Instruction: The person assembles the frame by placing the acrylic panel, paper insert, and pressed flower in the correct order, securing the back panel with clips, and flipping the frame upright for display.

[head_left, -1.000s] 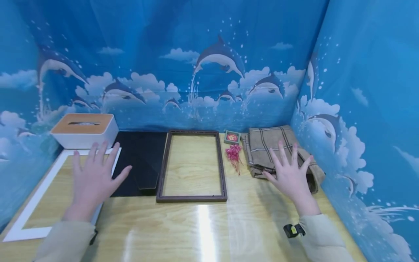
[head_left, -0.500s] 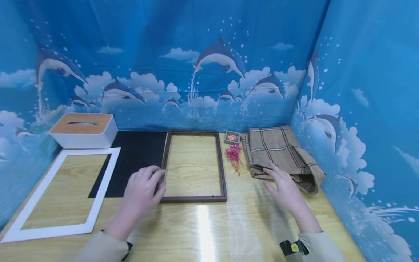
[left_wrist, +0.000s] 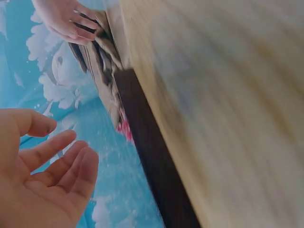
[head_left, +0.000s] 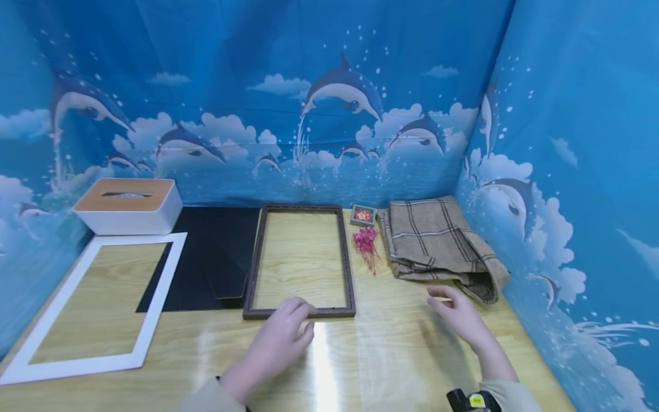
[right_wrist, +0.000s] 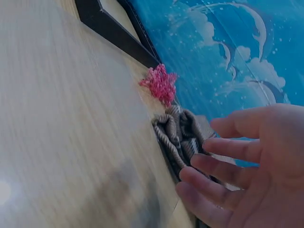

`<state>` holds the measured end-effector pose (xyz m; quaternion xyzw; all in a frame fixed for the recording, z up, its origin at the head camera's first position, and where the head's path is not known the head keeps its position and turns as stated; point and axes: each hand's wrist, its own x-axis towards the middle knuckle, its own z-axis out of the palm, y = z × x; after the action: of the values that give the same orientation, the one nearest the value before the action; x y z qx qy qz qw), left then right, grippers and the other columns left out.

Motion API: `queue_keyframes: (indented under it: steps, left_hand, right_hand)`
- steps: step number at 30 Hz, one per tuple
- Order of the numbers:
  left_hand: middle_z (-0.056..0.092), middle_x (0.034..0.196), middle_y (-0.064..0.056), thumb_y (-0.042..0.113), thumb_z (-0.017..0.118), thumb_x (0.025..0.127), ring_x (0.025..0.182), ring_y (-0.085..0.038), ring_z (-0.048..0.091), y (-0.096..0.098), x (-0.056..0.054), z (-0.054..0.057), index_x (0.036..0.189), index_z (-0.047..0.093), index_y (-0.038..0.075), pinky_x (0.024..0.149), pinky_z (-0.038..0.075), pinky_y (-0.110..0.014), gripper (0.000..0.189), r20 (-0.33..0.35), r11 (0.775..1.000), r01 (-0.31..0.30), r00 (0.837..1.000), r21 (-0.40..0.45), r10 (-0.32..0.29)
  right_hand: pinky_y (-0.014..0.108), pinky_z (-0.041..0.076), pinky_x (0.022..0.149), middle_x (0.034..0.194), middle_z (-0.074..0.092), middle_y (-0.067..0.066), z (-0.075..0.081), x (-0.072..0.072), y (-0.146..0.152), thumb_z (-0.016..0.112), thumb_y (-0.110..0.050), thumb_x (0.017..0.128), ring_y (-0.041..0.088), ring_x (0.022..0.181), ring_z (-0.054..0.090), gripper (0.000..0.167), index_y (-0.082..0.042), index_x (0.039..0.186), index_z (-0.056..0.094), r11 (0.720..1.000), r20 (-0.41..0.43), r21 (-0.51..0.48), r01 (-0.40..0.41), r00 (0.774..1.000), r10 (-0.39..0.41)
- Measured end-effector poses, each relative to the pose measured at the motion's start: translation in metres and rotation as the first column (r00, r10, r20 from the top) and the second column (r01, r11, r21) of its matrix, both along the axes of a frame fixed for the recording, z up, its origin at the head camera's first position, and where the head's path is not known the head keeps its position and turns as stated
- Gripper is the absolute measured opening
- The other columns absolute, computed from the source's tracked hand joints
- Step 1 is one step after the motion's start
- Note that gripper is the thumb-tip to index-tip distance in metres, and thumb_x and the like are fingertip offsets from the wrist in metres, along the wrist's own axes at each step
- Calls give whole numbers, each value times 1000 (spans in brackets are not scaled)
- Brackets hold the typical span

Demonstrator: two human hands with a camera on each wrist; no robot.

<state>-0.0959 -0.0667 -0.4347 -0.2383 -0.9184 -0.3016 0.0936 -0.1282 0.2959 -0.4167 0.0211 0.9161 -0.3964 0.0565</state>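
My left hand [head_left: 280, 337] hovers at the near edge of a dark brown picture frame [head_left: 352, 274], an open rectangle with the wooden table showing through. In the left wrist view its fingers [left_wrist: 66, 166] bend loosely and hold nothing, apart from the frame's dark side. To the right, my right hand [head_left: 458, 317] hangs in front of a folded brown plaid cloth [head_left: 427, 232]. Its fingers are relaxed with nothing between them in the right wrist view. A bunch of pink dried flowers [head_left: 366, 243] lies between the frame and the cloth.
A white mat border [head_left: 87, 364] lies at left, overlapping a black backing board [head_left: 216, 234] with a stand flap. Behind is a white tissue box [head_left: 131, 222] with a wooden lid. A small green box [head_left: 363, 216] sits behind the flowers. A blue dolphin curtain [head_left: 231, 103] walls the table.
My left hand has come from above the white mat border, past the backing board, to the brown frame's near edge. My right hand has drawn back from over the cloth, its fingers less spread.
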Motion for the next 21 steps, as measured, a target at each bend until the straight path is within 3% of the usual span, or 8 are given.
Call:
queue_keyframes:
  steps: [2,4,9,11,15,21]
  left_hand:
    - [59,104,1,12,62,89,95,-13,55,8,1,-1,110,64,7,82,53,-29,22,130,996,12,991,84,-23]
    - [59,101,-1,10,60,89,90,-13,56,15,1,-3,110,63,4,77,53,-26,22,227,984,13,972,179,-54]
    - [59,95,-1,11,58,90,85,-13,56,30,-1,-7,110,62,1,72,51,-24,23,400,922,-41,908,384,-127]
    - [61,93,-4,15,58,92,85,-17,58,34,-1,-10,112,61,1,73,53,-29,25,481,882,-94,862,462,-160]
    - [64,94,-13,14,56,92,82,-26,62,43,-1,-17,115,58,-5,73,55,-37,30,603,769,-227,759,598,-245]
    - [62,107,-22,9,52,91,95,-33,63,56,3,-27,119,51,-16,85,54,-37,37,674,602,-379,625,703,-394]
  right_hand:
    - [35,53,79,128,53,25,-2,2,4,54,-23,98,35,107,57,43,5,130,51,1000,25,-19,17,1000,-16]
    - [34,54,77,126,53,26,-3,4,9,54,-19,98,35,104,58,41,8,129,50,999,44,-41,30,999,-28]
    - [36,55,74,116,58,26,-6,8,24,53,-18,99,29,91,62,44,12,130,45,994,123,-77,73,990,-63]
    - [36,55,74,112,59,26,-9,8,29,52,-19,99,28,89,63,46,13,131,43,993,156,-85,82,985,-68]
    - [34,56,74,106,60,25,-13,9,34,52,-16,98,27,90,63,45,17,128,42,990,200,-95,100,977,-79]
    - [30,56,72,101,62,22,-15,12,38,50,-13,98,22,86,63,38,16,120,44,980,235,-118,160,963,-129]
